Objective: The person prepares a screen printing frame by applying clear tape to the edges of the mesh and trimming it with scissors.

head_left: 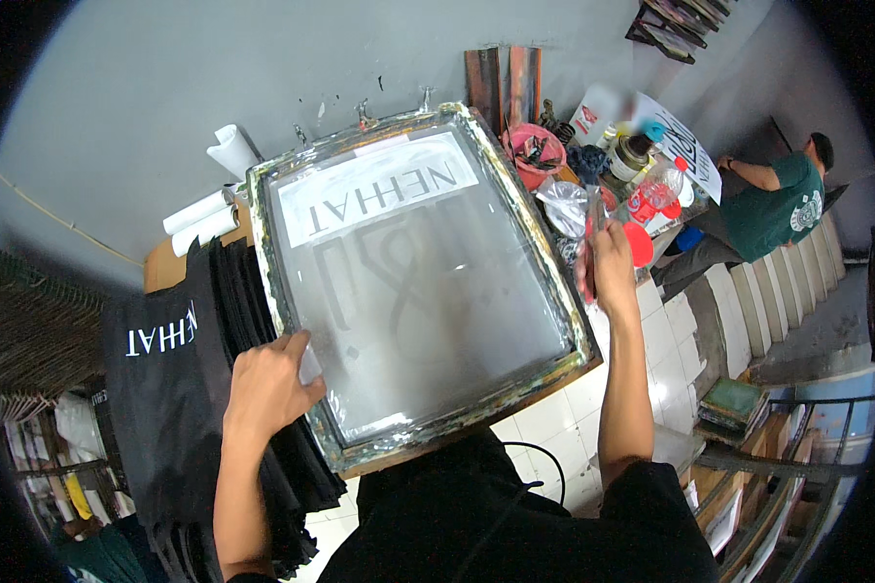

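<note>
A wooden-framed printing screen (515, 340) lies tilted before me, its rim smeared with dried ink. White lettering shows through the upper mesh, with a fainter large motif below. At the frame's left rail my left hand (267, 386) is curled, with a small whitish piece (309, 367) between thumb and fingers. My right hand (613, 264), off the screen's right side, is closed around a long narrow tool (583, 273), grey and reddish, seen almost edge-on. Its exact kind is hard to make out. Left of the screen hangs a stack of black cloth pieces (160, 389), the top one printed in white.
A cluttered surface at the right bears a pink bucket (535, 148), bottles (632, 155) and a red lid (638, 244). White rolls (202, 223) lie at the far left. A person (773, 209) in green stands near stairs (786, 282). Metal clamps (364, 114) hold the screen's far edge.
</note>
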{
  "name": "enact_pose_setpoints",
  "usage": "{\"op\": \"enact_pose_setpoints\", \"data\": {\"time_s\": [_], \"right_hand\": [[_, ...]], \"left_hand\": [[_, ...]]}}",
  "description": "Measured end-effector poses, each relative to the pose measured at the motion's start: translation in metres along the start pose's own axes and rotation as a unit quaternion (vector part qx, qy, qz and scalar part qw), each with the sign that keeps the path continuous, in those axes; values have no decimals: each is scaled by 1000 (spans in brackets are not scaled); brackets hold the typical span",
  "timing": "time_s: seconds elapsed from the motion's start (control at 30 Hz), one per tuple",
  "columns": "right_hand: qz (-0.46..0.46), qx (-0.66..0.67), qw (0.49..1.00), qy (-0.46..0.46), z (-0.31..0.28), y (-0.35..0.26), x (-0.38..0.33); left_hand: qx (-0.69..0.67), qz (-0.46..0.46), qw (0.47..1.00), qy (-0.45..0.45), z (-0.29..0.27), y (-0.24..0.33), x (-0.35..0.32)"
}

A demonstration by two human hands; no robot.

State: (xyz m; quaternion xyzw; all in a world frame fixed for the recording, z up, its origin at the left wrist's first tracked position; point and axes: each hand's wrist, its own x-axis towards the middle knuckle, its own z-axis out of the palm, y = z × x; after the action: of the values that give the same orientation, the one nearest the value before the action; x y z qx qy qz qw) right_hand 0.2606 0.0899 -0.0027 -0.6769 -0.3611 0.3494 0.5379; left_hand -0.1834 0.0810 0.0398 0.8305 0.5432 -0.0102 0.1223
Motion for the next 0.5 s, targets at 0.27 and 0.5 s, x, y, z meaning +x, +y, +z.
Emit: {"op": "enact_pose_setpoints", "data": {"time_s": [0.27,0.5], "right_hand": [[-130,58,989,47,-24,87,277],[-172,-82,973,131,-6,132,373]], "left_hand": [[2,-23,1000,-8,-3,13,5],[12,-46,999,-15,-4,18,2]]}}
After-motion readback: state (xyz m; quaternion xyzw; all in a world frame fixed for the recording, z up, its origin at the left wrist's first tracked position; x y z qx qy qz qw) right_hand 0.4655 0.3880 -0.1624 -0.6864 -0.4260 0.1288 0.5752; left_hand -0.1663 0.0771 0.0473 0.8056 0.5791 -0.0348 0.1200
